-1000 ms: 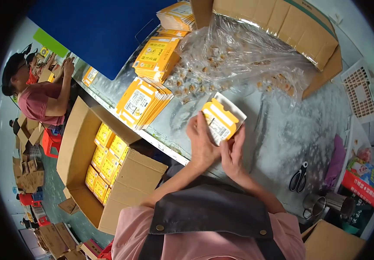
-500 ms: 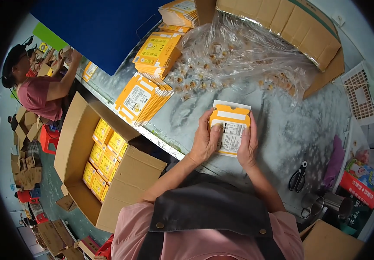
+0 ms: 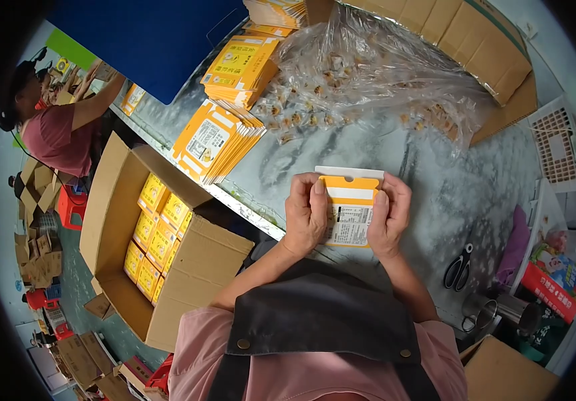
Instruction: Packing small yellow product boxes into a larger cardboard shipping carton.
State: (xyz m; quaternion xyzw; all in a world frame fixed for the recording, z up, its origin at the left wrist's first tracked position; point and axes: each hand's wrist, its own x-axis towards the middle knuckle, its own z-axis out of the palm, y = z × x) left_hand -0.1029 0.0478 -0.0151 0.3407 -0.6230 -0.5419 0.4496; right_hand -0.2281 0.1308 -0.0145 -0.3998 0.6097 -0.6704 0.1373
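View from above of a person in a pink shirt and dark apron at a grey worktop [image 3: 435,194]. Both hands are clamped on a small flat yellow-and-white carton [image 3: 349,210], held just above the worktop at the centre of the picture. The left hand [image 3: 306,215] grips its left edge and the right hand [image 3: 389,215] its right edge, fingers curled over the front. The carton's long axis runs from 12 to 6 o'clock; its white hanging tab points to 12 o'clock, away from the person, and the printed label panel faces up at the lower end.

At 11 o'clock from the carton lies a fanned stack of flat yellow cartons [image 3: 214,140], with a second stack [image 3: 241,63] beyond it. At 12 to 1 o'clock a clear plastic bag [image 3: 375,80] of small wrapped sweets spreads over the worktop, beside a large brown cardboard box [image 3: 475,47]. At 9 o'clock, below the worktop's edge, an open cardboard box [image 3: 161,234] holds rows of filled yellow cartons. Black scissors [image 3: 460,267] lie at 4 o'clock. Far off at 10 o'clock, another person [image 3: 54,127] in a red top reaches over the worktop
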